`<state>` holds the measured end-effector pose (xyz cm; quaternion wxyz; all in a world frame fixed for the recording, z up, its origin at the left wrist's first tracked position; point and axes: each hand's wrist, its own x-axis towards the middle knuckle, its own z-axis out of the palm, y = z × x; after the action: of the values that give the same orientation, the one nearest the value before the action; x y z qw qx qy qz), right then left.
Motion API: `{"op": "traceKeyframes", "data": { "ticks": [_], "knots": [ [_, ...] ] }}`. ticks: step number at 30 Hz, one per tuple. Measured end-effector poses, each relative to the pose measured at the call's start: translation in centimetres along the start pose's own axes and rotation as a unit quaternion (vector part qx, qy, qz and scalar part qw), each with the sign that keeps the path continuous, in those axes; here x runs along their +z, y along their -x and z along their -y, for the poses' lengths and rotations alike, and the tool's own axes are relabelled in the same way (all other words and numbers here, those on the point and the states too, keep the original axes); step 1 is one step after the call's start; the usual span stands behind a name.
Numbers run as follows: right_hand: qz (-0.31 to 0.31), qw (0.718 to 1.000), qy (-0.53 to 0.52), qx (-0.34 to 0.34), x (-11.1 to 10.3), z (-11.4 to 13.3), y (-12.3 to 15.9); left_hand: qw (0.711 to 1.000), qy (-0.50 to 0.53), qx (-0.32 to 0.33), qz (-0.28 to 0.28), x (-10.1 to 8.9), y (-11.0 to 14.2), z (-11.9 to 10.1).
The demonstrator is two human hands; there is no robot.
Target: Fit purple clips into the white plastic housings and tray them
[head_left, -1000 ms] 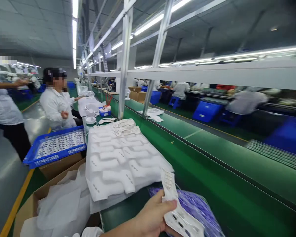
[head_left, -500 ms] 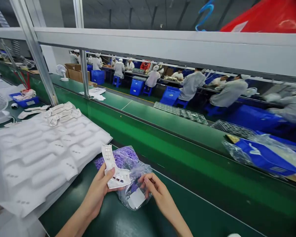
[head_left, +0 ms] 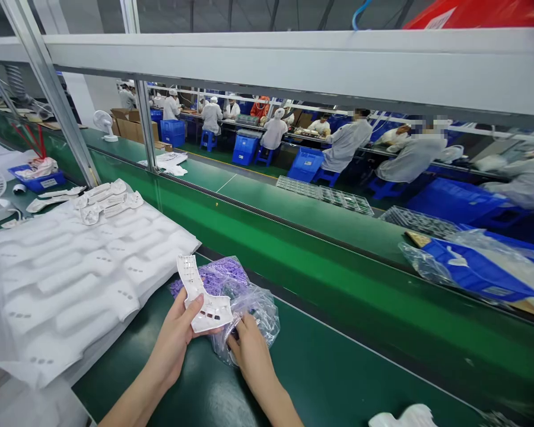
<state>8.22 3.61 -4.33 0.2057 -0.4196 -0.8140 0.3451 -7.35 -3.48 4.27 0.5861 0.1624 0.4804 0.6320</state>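
My left hand [head_left: 178, 323] is closed on a curved white plastic shell [head_left: 199, 296], thumb on its inner face. The shell has a gridded upper end and a row of small dark slots near its wide lower end. Just right of it, my right hand [head_left: 251, 347] reaches down into a crumpled clear plastic bag [head_left: 267, 314]. Its fingers are curled and the tips are hidden, so what they pinch cannot be made out. Behind the shell lies a bag of small purple pieces [head_left: 225, 274], partly covered by the clear bag.
A white padded sheet [head_left: 84, 267] with several white shells [head_left: 109, 198] covers the left side. A green ledge [head_left: 293, 261] runs behind the bench. At the front edge is another white part [head_left: 403, 417]. A blue bag [head_left: 480, 267] lies far right; people sit beyond.
My right hand has moved left and down into the clear bag, covering the white piece seen there before. My left hand still holds the shell. The view has shifted slightly.
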Motion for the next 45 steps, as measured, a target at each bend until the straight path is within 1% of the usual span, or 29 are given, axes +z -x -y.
{"op": "traceKeyframes", "data": {
  "ticks": [3,6,9,12,14,15,17,18,20,22,25,27,30,31,33,36,38,40,42,45],
  "knots": [
    [-0.009,1.000,-0.005,-0.007,0.3,-0.2,0.0,1.000,0.007,0.001,0.013,0.2,0.2,-0.2],
    [-0.013,1.000,-0.013,0.008,-0.5,-0.2,-0.3,1.000,0.015,0.004,0.026,0.4,0.4,-0.3],
    [-0.008,0.998,-0.031,0.045,-2.2,0.0,-0.5,0.999,0.024,0.008,0.042,0.7,0.7,-0.4],
    [-0.011,0.995,-0.047,0.092,-4.7,0.6,-0.2,0.998,0.035,-0.002,0.055,1.0,0.9,-0.4],
    [-0.040,0.993,-0.047,0.103,-6.5,1.5,0.3,0.997,0.036,-0.009,0.072,1.0,0.9,-0.3],
    [-0.061,0.992,-0.047,0.098,-7.3,2.0,0.6,0.996,0.034,-0.011,0.082,1.1,1.0,-0.2],
    [-0.107,0.991,-0.052,0.068,-8.2,3.2,1.2,0.994,0.035,-0.012,0.102,1.2,1.0,0.0],
    [-0.128,0.989,-0.055,0.047,-8.3,3.8,1.5,0.993,0.036,-0.012,0.109,1.4,1.0,0.1],
    [-0.149,0.987,-0.054,0.008,-7.9,4.8,1.8,0.992,0.039,-0.014,0.120,1.7,1.1,0.2],
    [-0.150,0.987,-0.050,-0.014,-7.0,5.4,1.9,0.991,0.036,-0.019,0.131,2.0,1.3,0.3],
    [-0.145,0.988,-0.046,-0.025,-5.7,5.6,1.9,0.988,0.036,-0.009,0.149,2.5,1.6,0.6],
    [-0.162,0.986,-0.038,-0.031,-5.2,5.8,1.9,0.987,0.040,0.012,0.154,2.7,1.6,0.9],
    [-0.191,0.980,-0.051,-0.027,-5.1,6.2,2.0,0.988,0.031,0.032,0.145,2.8,1.6,1.2],
    [-0.191,0.979,-0.072,-0.015,-5.1,6.4,2.0,0.989,0.023,0.033,0.141,2.9,1.5,1.3],
    [-0.172,0.972,-0.157,0.022,-5.1,6.7,2.0,0.990,0.006,0.030,0.135,2.9,1.4,1.5],
    [-0.096,0.943,-0.310,0.073,-4.9,6.7,1.9,0.992,-0.010,0.040,0.123,2.8,1.2,2.0],
    [-0.056,0.921,-0.373,0.096,-4.7,6.5,1.8,0.991,-0.027,0.056,0.117,2.7,1.1,2.6],
    [-0.048,0.904,-0.408,0.115,-4.4,6.3,1.8,0.989,-0.049,0.072,0.116,2.5,1.0,3.1],
    [-0.061,0.892,-0.430,0.125,-4.2,6.2,1.8,0.988,-0.067,0.081,0.115,2.4,1.0,3.3],
    [-0.066,0.887,-0.439,0.130,-4.3,6.5,1.8,0.988,-0.071,0.074,0.117,2.4,1.1,3.2]
  ]
}}
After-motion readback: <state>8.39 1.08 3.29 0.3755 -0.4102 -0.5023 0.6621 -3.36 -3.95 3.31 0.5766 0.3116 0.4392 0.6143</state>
